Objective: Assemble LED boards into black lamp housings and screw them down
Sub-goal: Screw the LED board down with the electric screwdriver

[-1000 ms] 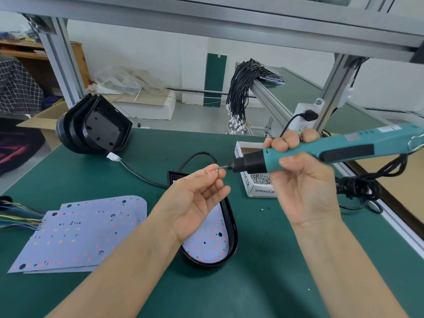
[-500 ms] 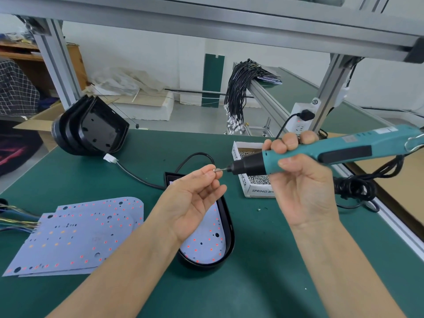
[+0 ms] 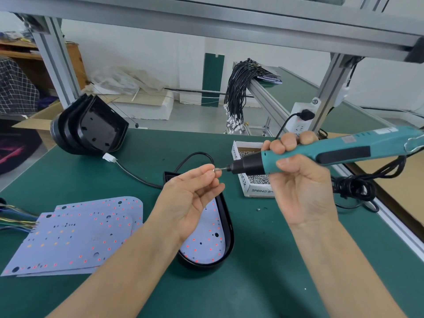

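Left hand [image 3: 190,198] is up above the bench, palm toward me, thumb and forefinger pinching a small screw [image 3: 215,170] at the bit of the electric screwdriver [image 3: 321,152]. Right hand [image 3: 300,180] wraps the teal screwdriver body, fingers curled over the top, thumb along the side; tool lies nearly level, bit pointing left at the screw. I can't tell if the screw is seated on the bit or only touching it.

Below the left hand I see the black lamp housing [image 3: 229,235] flat on the green bench mat [image 3: 252,283], with an LED board [image 3: 206,244] sitting inside it, red dots visible; upper half of the board is hidden by the hand. No screwdriver contact with the board. A black cable [image 3: 135,174] with a white connector runs from the housing's far end toward the left.

Left of the housing, a loose stack of spare LED boards [image 3: 75,235] lies on the mat, coloured wires at its left edge. Far left, a nested stack of empty black housings [image 3: 91,127] stands on edge. Behind the screwdriver's nose, an open white box of screws [image 3: 250,180], partly covered by the tool. A few stray screws on the mat near it. The screwdriver's cord is coiled at the right edge of the bench.
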